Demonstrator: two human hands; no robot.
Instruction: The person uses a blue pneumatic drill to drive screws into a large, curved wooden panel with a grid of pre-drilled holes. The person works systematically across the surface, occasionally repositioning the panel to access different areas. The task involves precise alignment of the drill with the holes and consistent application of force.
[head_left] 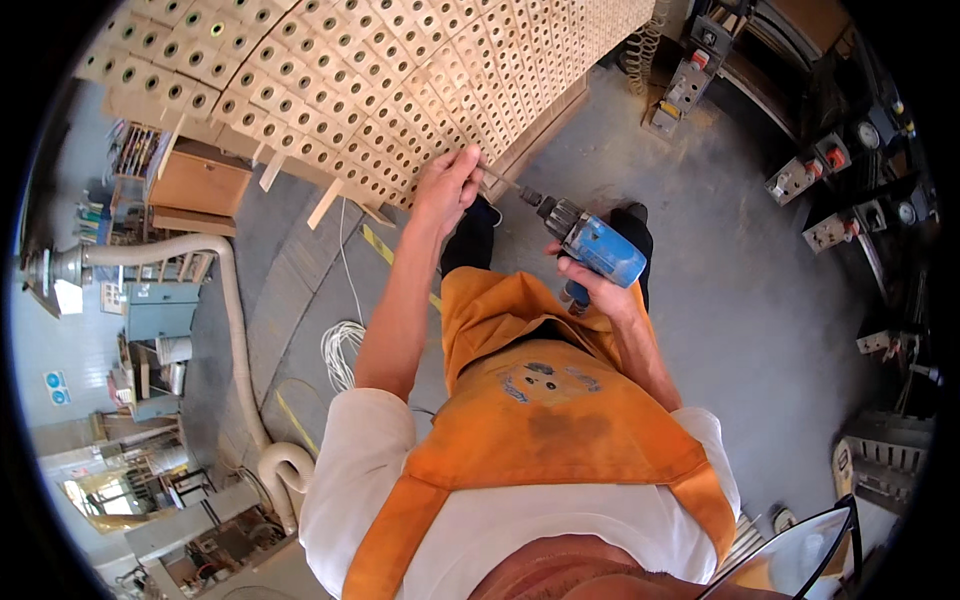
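Item: blue drill [600,247], my right hand [600,290] closed around its grip at waist height before the stacked blocks [400,80]; my left hand [447,187] pinches its bit [497,179], best kept straight, trigger untouched.

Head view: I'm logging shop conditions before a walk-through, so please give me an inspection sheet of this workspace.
Surface: grey concrete floor, dusty, with a yellow marking strip.
Job's things: blue cordless drill with a long drill bit; stacked wooden blocks with round holes on a pallet.
Clutter: loose wooden strips leaning by the stack.
Grippers: right hand grips the drill's handle; left hand pinches the bit near its tip.
Cables: coiled white cable on the floor.
Surroundings: pale flexible extraction hose, wooden cabinet, wall sockets and gauges, orange apron.
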